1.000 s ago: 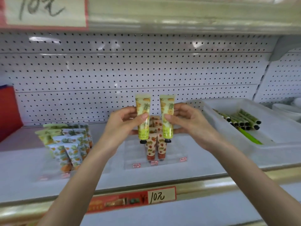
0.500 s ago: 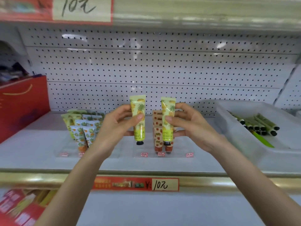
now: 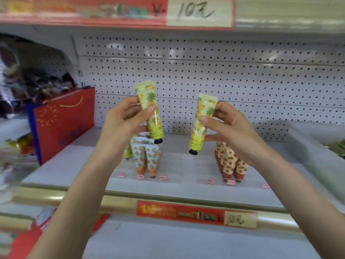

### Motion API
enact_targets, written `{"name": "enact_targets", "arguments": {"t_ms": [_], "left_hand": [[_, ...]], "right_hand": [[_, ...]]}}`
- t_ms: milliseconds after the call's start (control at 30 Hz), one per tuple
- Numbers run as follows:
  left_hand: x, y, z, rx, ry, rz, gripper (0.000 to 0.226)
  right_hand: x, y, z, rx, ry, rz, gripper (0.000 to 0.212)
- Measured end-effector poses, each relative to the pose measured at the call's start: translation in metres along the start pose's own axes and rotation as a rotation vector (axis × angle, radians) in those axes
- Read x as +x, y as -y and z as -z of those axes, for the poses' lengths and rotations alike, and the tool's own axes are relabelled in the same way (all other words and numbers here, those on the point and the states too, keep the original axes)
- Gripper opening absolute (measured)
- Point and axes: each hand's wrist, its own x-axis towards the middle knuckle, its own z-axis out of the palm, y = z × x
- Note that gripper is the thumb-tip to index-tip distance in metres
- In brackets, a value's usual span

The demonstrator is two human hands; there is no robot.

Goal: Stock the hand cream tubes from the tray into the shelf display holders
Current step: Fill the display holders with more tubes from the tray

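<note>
My left hand (image 3: 121,124) holds a yellow-green pineapple hand cream tube (image 3: 149,109), cap down and tilted, above the left clear display holder (image 3: 168,165). That holder carries several white and orange tubes (image 3: 147,159). My right hand (image 3: 231,128) grips a second pineapple tube (image 3: 201,124), cap down, in the gap between the two holders. The right clear holder (image 3: 205,176) has several red-patterned tubes (image 3: 229,163) standing in it. The white tray (image 3: 308,152) sits at the right edge with green tubes (image 3: 337,146) barely in sight.
A red gift bag (image 3: 61,122) stands on the shelf at the left. White pegboard (image 3: 224,75) backs the shelf. A gold shelf edge carries a red price strip (image 3: 196,214). Another price strip (image 3: 199,12) runs along the shelf above. Red packages (image 3: 24,238) lie blurred at lower left.
The view has swung left, so the tray slid to the right edge and the red bag came in. My two hands moved apart, and the left tube rose and tilted.
</note>
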Motion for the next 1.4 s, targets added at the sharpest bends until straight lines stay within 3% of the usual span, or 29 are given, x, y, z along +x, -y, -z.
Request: {"name": "enact_targets", "arguments": {"t_ms": [167, 400, 500, 633, 800, 1067, 1233, 1400], "left_hand": [[0.024, 0.001, 0.080, 0.029, 0.015, -0.009, 0.023], [0.053, 0.036, 0.144, 0.100, 0.107, 0.048, 0.016], [0.058, 0.063, 0.151, 0.148, 0.148, 0.054, 0.021], [0.065, 0.095, 0.153, 0.187, 0.187, 0.108, 0.022], [0.071, 0.122, 0.150, 0.233, 0.197, 0.137, 0.022], [0.071, 0.140, 0.147, 0.275, 0.228, 0.190, 0.019], [0.071, 0.146, 0.144, 0.386, 0.263, 0.148, 0.018], [0.069, 0.147, 0.142, 0.447, 0.281, 0.126, 0.019]], "right_hand": [[0.037, 0.002, -0.070, 0.044, -0.019, 0.052, 0.018], [0.080, -0.012, -0.139, -0.173, -0.046, 0.065, 0.015], [0.093, -0.024, -0.153, -0.279, -0.038, 0.023, 0.010], [0.109, -0.038, -0.159, -0.510, -0.008, -0.015, 0.023], [0.119, -0.051, -0.159, -0.628, 0.102, -0.062, 0.015], [0.130, -0.058, -0.157, -0.837, 0.268, -0.076, 0.021], [0.132, -0.061, -0.156, -1.090, 0.338, -0.076, 0.015], [0.131, -0.062, -0.154, -1.139, 0.358, -0.121, 0.012]]}}
